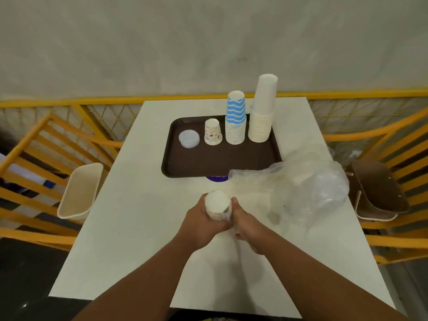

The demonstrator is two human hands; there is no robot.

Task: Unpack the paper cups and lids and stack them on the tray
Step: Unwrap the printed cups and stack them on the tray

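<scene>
One dark brown rectangular plastic tray (231, 163) sat at 12 o'clock on the white table (139, 228), bearing four items: one translucent lid stack (189, 138), one patterned cup (213, 132), one blue-striped cup stack (235, 118), one plain white cup stack (262, 110). Crumpled clear wrapping (308, 188) lay at 2 o'clock. The left hand (203, 222) gripped one white wrapped cup stack (217, 205) at centre; the right hand (246, 224) curled against it.

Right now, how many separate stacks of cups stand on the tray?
3, all upside down along the tray's far edge: patterned stack, blue striped stack, plain white stack. Another stack is in both hands, off the tray.
</scene>
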